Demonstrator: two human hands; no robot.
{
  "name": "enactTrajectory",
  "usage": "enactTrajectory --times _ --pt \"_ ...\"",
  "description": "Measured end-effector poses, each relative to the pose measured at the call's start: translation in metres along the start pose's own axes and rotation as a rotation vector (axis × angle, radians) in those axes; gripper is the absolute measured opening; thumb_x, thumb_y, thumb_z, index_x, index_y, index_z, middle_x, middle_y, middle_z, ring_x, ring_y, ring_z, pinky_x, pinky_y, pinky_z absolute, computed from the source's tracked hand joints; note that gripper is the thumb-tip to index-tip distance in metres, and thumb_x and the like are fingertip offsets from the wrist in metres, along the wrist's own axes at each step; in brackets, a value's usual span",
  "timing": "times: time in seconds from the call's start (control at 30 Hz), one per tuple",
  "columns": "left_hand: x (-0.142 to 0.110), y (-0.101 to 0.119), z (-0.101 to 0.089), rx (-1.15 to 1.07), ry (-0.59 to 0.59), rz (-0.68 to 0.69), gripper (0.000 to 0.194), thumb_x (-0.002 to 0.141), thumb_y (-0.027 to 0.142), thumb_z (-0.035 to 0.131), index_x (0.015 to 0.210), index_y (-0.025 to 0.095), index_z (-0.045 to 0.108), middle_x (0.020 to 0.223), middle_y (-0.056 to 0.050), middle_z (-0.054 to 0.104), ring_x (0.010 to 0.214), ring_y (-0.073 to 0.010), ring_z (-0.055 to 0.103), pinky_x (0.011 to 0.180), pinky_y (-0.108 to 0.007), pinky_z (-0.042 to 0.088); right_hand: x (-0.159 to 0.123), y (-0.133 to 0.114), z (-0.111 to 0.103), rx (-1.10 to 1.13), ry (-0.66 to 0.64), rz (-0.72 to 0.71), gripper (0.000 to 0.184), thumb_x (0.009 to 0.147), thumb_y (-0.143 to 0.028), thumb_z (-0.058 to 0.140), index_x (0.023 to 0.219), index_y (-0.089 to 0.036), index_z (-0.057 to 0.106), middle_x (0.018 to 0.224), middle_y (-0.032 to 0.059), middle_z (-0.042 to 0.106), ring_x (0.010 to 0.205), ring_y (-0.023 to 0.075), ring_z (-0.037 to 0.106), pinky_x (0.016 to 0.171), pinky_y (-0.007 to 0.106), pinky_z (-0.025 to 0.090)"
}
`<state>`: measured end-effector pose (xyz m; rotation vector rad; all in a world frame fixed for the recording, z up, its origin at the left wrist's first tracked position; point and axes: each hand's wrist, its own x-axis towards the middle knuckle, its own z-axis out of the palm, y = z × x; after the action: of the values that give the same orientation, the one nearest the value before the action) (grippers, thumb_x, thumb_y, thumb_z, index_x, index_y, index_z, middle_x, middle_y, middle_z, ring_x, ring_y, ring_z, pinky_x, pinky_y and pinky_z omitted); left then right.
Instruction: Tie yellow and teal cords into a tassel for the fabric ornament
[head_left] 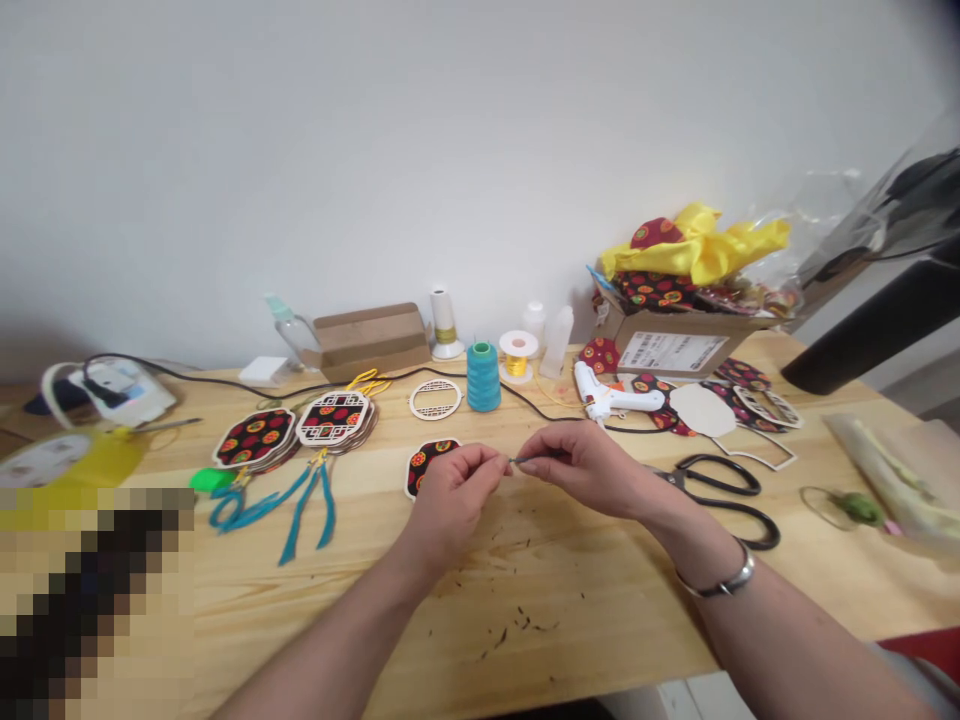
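The left hand (450, 492) and the right hand (589, 465) meet above the middle of the wooden table (600, 600), fingertips drawn together — each pinching one end of a small, thin item (516, 461) that spans the short gap between them; it is too small to tell what it is. The right wrist wears a metal bangle (726, 580). Just behind the left hand, partly covered by it, lies a floral fabric piece (421, 462) edged in pale wood. Near the right hand, black scissors (724, 490) lie flat on the table, and beyond them a white glue gun (611, 397) rests with its black cord trailing leftward. Further back stand a teal thread cone (483, 376), a spool of gold thread (518, 352) and a round wooden lattice ring (436, 399). To the left, well apart from the hands, a stack of floral ornaments (296, 430) lies with blue tassels (289, 505) spread toward the table's near edge. At the far right corner a cardboard box (675, 345) holds yellow cloth (697, 250) and more floral fabric — cut rounds of the same print lie scattered beside it. Dark specks of trimmings dot the table before the forearms.
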<state>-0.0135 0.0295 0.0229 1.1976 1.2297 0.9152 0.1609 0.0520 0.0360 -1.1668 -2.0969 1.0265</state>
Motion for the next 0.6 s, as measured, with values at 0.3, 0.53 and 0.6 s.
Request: enactTrajectory --times 0.3,0.53,0.6 --pt "0.006 0.019 -0.026 -0.194 0.201 0.099 0.020 0.073 0.034 0.061 0.069 0.014 0.059 0.048 0.007 0.040 0.041 -0.0036 0.029 0.039 -0.017 0.018 0.006 0.006 0.006 0.042 0.254 0.121 0.021 0.076 -0.030 0.056 0.065 -0.015 0.064 0.059 0.0003 0.060 0.054 0.0106 0.048 0.052 0.022 0.037" --pt "-0.003 0.041 -0.064 -0.128 0.399 0.373 0.026 0.069 0.025 0.066 0.094 0.016 0.062 0.071 0.003 0.056 0.048 -0.0035 0.040 0.046 -0.017 0.031 0.012 0.008 0.018 0.109 0.337 0.146 0.022 0.073 -0.036 0.057 0.067 -0.016 0.065 0.071 0.0049 0.064 0.066 0.0155 0.054 0.062 0.028 0.042" --pt "0.002 0.030 -0.071 -0.102 0.417 0.358 0.027 0.069 0.026 0.065 0.094 0.016 0.062 0.074 0.002 0.058 0.052 -0.0052 0.044 0.050 -0.019 0.035 0.012 0.004 0.023 0.091 0.317 0.128 0.020 0.073 -0.033 0.057 0.067 -0.016 0.066 0.072 0.0054 0.064 0.068 0.0159 0.055 0.064 0.029 0.042"
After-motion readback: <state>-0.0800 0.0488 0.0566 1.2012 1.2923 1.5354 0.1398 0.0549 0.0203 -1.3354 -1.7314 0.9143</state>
